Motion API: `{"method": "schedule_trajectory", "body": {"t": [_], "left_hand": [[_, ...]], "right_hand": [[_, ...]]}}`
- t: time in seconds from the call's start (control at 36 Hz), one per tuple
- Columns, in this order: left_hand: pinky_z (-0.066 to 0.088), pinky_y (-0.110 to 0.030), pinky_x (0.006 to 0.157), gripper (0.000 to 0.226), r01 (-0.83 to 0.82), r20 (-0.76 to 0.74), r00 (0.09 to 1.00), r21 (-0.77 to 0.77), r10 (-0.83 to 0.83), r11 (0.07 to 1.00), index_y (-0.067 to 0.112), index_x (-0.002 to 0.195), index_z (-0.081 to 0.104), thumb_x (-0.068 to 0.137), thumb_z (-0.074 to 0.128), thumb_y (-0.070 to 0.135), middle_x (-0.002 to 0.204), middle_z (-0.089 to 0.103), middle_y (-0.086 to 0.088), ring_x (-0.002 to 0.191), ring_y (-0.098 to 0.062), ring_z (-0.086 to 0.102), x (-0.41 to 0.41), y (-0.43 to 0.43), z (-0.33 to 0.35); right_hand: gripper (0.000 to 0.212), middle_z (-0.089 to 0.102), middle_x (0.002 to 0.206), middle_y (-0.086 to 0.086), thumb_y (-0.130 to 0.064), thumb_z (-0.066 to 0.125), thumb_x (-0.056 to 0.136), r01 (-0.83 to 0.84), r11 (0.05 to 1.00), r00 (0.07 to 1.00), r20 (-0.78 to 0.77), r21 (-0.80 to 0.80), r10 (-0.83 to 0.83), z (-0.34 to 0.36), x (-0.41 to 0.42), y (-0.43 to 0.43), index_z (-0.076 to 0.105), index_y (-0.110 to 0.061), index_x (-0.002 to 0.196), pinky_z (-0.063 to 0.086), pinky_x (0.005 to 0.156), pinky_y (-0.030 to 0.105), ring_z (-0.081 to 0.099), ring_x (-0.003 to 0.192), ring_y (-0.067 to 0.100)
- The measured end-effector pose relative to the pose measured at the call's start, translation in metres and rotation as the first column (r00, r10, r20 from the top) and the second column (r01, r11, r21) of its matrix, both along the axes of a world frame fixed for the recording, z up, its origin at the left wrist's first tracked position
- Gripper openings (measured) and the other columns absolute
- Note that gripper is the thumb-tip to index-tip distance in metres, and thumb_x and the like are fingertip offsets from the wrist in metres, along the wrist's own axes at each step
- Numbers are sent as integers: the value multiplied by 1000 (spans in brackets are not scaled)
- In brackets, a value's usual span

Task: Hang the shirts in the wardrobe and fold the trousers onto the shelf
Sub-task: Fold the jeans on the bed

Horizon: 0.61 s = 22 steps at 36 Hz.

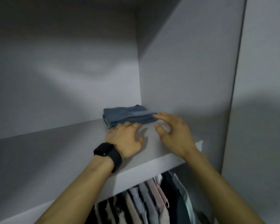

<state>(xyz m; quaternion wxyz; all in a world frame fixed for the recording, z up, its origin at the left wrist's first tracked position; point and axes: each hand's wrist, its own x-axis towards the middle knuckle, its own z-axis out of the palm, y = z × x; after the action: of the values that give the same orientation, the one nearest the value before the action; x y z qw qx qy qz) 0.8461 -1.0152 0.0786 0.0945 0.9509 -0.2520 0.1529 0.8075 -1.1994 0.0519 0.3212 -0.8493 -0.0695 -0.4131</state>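
Folded blue denim trousers (128,115) lie on the white wardrobe shelf (55,151), pushed into the back right corner. My left hand (126,139), with a black watch on the wrist and a ring, rests palm down on the shelf, its fingertips touching the front edge of the trousers. Just to the right, my right hand (171,131) hovers with fingers spread, its fingertips at the trousers' right front corner. Neither hand grips the cloth. Below the shelf, several shirts (144,204) hang in a row.
The wardrobe's right side wall (184,70) stands close to the trousers. The back wall (63,70) runs behind the shelf. An open door panel (262,94) is at the far right. The shelf's front edge (152,172) crosses under my forearms.
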Motion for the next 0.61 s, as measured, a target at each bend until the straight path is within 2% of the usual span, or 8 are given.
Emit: {"method": "schedule_trajectory", "body": {"t": [0.06,0.14,0.22,0.28,0.33,0.47,0.53,0.61], "left_hand": [[37,-37,109,50,89,63,994,-52,-86,995,39,147,40,98,44,50,149,46,9,134,-19,43,-29,-5,-11],[35,-37,112,45,208,190,966,-180,-174,961,37,140,52,96,47,44,140,55,9,132,-19,47,-64,-14,-51],[32,-49,115,45,324,281,925,-240,-254,915,31,130,63,90,46,43,130,63,6,132,-21,51,-97,-34,-97],[30,-54,114,46,406,240,903,-203,-357,891,29,130,64,90,46,42,129,63,5,134,-22,49,-119,-50,-126],[40,-53,107,45,503,163,864,-222,-477,835,25,129,64,90,47,39,126,65,2,130,-26,52,-143,-68,-153],[54,-41,87,39,662,-6,733,-225,-680,715,19,122,68,89,52,34,109,72,2,102,-26,65,-205,-110,-198],[55,-40,89,39,771,-48,611,-192,-790,608,23,124,67,89,55,33,114,72,5,105,-23,64,-253,-139,-220],[52,-42,96,41,835,-139,493,-200,-859,512,28,126,66,87,54,33,121,70,7,116,-20,61,-306,-168,-238]], "right_hand": [[33,53,136,-17,-23,65,97,8,999,1000,22,47,-9,-21,-41,0,68,-27,130,14,101,-5,42,124,0],[32,58,137,-16,-27,62,97,33,994,997,64,103,-39,-61,-96,3,69,-28,128,23,107,4,46,129,0],[33,61,134,-16,-29,60,96,83,991,996,26,107,-86,-97,-151,0,68,-27,128,32,109,12,49,129,-1],[32,62,133,-14,-32,57,98,147,984,989,-13,104,-147,-121,-192,-5,68,-27,128,35,108,14,51,128,1],[32,63,131,-14,-33,56,98,241,963,970,-59,118,-235,-143,-233,-12,69,-26,127,36,106,13,52,127,3],[29,64,130,-19,-23,62,96,449,880,888,-188,156,-419,-184,-330,-29,71,-26,123,39,105,16,53,125,-2],[29,65,129,-19,-22,63,96,595,785,797,-246,170,-551,-204,-391,-37,71,-26,123,40,105,18,54,124,-3],[28,66,126,-19,-27,61,96,721,679,683,-308,137,-663,-225,-455,-44,72,-25,122,41,103,19,55,121,-7]]}}
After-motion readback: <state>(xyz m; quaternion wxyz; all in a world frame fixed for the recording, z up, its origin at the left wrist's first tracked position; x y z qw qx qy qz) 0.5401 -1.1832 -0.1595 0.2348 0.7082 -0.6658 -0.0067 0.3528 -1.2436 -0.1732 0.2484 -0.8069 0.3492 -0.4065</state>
